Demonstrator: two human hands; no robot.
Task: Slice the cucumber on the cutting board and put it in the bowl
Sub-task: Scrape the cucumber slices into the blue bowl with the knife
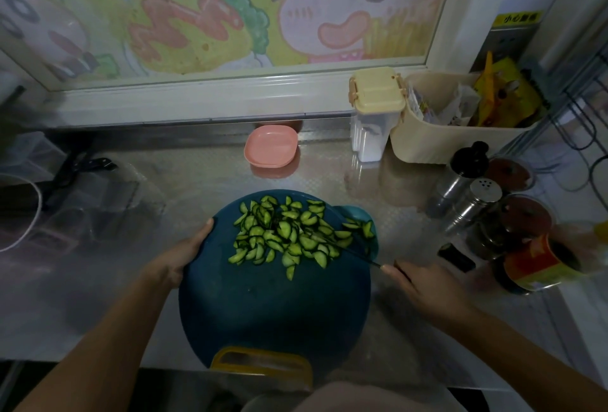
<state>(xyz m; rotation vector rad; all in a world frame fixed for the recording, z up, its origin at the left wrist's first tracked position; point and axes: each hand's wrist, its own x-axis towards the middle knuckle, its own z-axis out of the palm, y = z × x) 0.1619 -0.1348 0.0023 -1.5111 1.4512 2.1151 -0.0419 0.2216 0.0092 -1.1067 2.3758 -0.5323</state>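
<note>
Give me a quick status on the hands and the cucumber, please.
Left hand grips cutting board edge. Right hand holds knife, blade at the cucumber slices. Slices mostly on board, a few at the teal bowl. Nothing blocking.

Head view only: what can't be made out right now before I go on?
Head view:
Bowl: mostly hidden by the cutting board; contents unclear.
Knife: handle hidden under the right hand, blade dark against board.
Left hand: fingers hidden beneath the board edge.
</note>
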